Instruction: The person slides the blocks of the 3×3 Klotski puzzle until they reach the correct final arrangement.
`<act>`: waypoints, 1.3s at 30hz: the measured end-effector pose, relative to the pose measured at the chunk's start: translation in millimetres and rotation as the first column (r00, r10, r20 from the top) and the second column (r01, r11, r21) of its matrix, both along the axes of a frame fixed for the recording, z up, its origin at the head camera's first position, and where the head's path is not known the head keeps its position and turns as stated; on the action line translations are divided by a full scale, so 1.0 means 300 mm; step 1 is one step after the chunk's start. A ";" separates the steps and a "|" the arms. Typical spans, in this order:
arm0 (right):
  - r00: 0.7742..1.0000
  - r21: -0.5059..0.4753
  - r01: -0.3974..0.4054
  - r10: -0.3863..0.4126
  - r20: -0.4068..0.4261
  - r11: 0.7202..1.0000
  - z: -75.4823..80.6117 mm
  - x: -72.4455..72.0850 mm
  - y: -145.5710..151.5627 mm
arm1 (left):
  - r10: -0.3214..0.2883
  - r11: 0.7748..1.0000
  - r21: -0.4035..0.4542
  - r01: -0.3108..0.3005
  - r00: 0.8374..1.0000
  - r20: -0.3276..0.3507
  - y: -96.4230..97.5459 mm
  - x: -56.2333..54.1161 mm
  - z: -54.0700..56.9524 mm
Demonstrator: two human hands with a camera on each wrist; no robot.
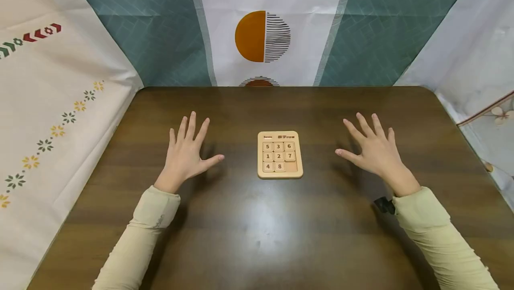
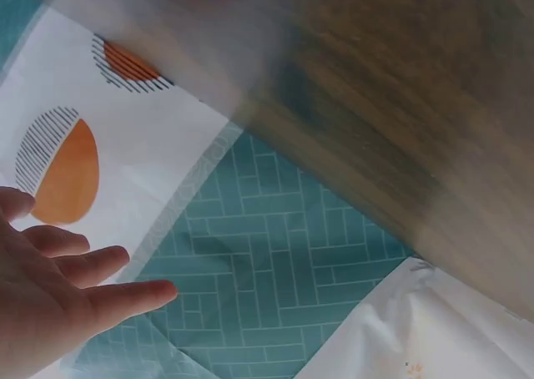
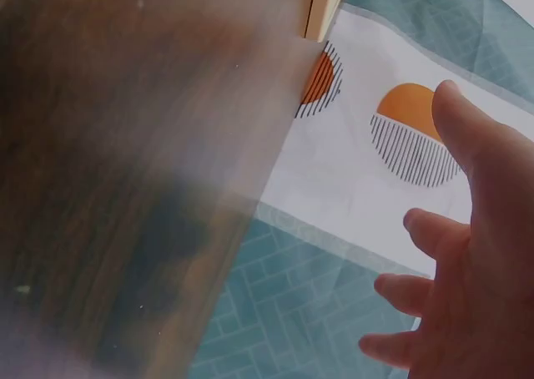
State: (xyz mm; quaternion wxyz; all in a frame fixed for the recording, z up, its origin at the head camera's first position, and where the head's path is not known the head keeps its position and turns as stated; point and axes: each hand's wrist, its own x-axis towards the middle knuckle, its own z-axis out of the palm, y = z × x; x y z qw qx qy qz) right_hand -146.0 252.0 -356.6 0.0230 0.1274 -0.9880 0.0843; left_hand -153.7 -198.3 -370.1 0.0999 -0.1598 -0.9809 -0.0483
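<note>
A wooden number slide puzzle [image 1: 279, 155] lies flat near the middle of the table. Its tiles read 5 3 6, then 1 2 7, then 4 8, and the bottom right slot is bare. To its left, my left hand [image 1: 186, 152] is spread with straight fingers and holds nothing. My right hand [image 1: 374, 148] spreads out the same way on the puzzle's right side, apart from it. The left wrist view shows the left hand [image 2: 67, 287] at its lower left; the right wrist view has the right hand [image 3: 476, 245] with thumb and fingers apart.
The dark wooden table [image 1: 257, 241] reaches back to a hanging cloth [image 1: 160, 26] with teal and white panels and orange circles. White cloth [image 1: 60, 147] with flower patterns hangs along the left side. A small black object [image 1: 384, 205] shows at the right cuff.
</note>
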 end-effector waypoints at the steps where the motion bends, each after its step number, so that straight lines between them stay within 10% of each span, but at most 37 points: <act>1: 1.000 -0.001 0.000 0.000 0.000 1.000 0.000 -0.004 -0.003 | 0.001 1.000 0.000 -0.001 1.000 -0.002 0.000 -0.004 0.001; 20: 0.999 0.010 0.005 -0.005 0.043 1.000 0.014 -0.021 -0.005 | -0.007 1.000 0.006 0.007 0.998 0.063 0.034 -0.038 0.019; 39: 0.974 0.088 -0.227 0.224 0.036 0.970 -0.040 -0.005 -0.132 | -0.272 0.962 0.020 0.273 0.945 0.181 0.188 -0.072 -0.034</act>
